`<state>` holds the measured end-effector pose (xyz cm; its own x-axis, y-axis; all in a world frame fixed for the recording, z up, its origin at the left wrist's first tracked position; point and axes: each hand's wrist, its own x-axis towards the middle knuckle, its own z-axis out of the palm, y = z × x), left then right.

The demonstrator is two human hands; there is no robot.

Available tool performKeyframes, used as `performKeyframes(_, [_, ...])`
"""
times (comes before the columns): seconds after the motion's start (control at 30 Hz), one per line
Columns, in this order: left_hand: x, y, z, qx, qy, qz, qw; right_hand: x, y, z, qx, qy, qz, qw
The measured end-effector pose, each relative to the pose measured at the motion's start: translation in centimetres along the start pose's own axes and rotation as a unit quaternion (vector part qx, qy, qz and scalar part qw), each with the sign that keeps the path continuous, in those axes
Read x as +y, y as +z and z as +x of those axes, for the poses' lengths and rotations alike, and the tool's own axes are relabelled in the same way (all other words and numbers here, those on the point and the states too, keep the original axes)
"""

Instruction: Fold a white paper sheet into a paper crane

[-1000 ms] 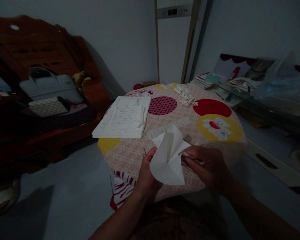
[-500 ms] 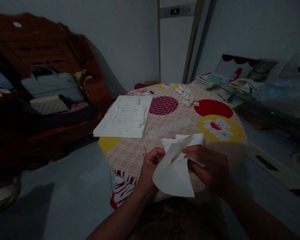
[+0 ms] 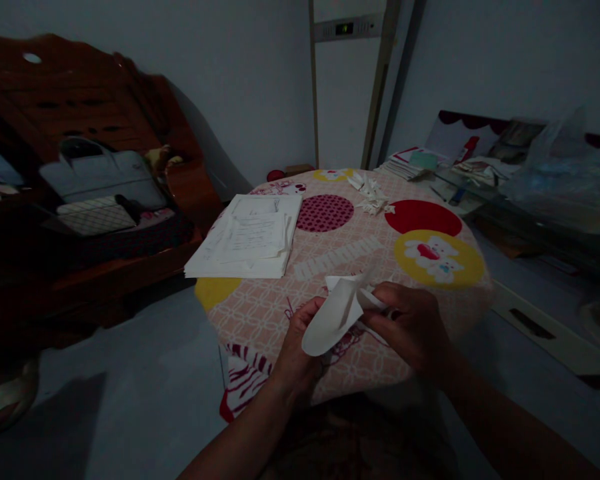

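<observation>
The round desk (image 3: 260, 310) is standing in a dim room, and a patterned cloth (image 3: 375, 367) with coloured circles is covering it. On its left side a stack of white papers (image 3: 250, 243) is lying, with lines of writing on the top ones; towards the far edge, some crumpled white scraps (image 3: 373, 195) are lying in a small heap. Behind, a tall white unit (image 3: 347, 93) with a small lit display is standing by the wall. On the left, a carved wooden seat (image 3: 75, 100) is carrying a pale handbag (image 3: 117, 177) and, in front of it, a checked pouch (image 3: 96, 215); what they are containing, I cannot tell. On the right, a clear plastic bag (image 3: 565, 183) is resting, its contents too blurred to name. Above the near part of the desk, a bent white sheet (image 3: 326, 328) is hanging between two hands. The left hand (image 3: 300, 337) is pinching its left side, and the right hand (image 3: 415, 327) is pressing thumb and fingers together on its folded right part.
</observation>
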<state>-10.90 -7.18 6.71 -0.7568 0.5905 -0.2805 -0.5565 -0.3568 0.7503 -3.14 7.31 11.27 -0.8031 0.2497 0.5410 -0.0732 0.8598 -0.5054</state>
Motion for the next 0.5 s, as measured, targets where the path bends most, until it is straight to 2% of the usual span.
performKeyframes(0.13, [-0.11,-0.09,0.04,-0.006,-0.001,0.005,1.000,0.19,0.16,0.02,0.009,0.016,-0.012,1.000])
performKeyframes(0.33, [-0.13,0.13,-0.09,0.012,0.008,0.010,1.000,0.30,0.51,0.30,-0.008,0.035,-0.036,0.999])
performKeyframes(0.5, [-0.26,0.08,0.22,0.005,0.021,0.050,0.999,0.13,0.98,0.49,-0.005,0.056,-0.031,0.998])
